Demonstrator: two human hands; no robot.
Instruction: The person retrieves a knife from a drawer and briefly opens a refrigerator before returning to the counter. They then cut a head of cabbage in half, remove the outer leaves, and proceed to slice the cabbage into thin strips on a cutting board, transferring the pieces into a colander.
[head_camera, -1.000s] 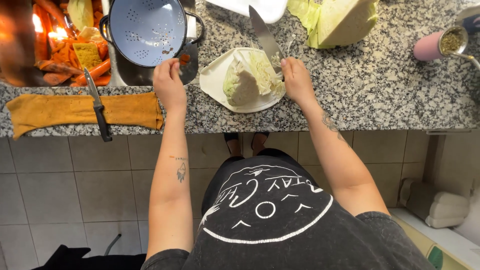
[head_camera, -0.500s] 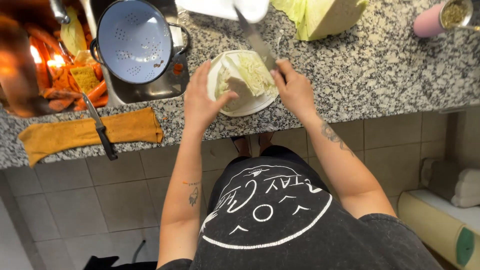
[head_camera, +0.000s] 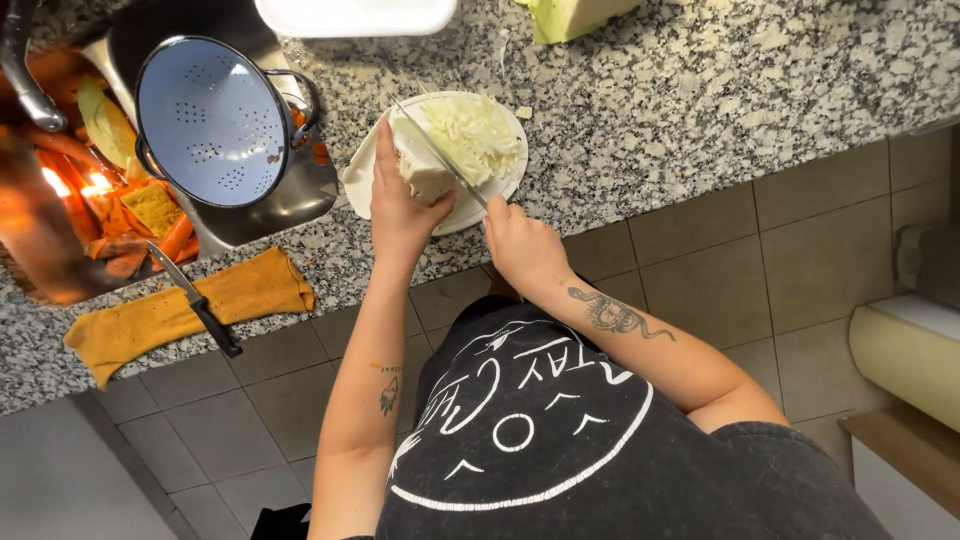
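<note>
A white plate (head_camera: 360, 172) lies on the speckled granite counter (head_camera: 700, 90) and holds a cabbage wedge (head_camera: 420, 170) beside a heap of shredded cabbage (head_camera: 475, 135). My left hand (head_camera: 398, 205) presses down on the wedge from its near side. My right hand (head_camera: 520, 240) grips the handle of a kitchen knife (head_camera: 440, 155), whose blade slants across the wedge at its cut face.
A pale blue colander (head_camera: 210, 120) sits over a steel pot (head_camera: 290, 195) at the sink edge. Carrot peelings lie in the sink (head_camera: 90, 210). A second knife (head_camera: 195, 300) rests on an orange cloth (head_camera: 170, 315). A large cabbage piece (head_camera: 580, 15) and a white container (head_camera: 355, 15) stand further back.
My left hand came from the colander to the plate and settled on the wedge. The knife blade came down onto the cabbage, and shreds now lie on the plate.
</note>
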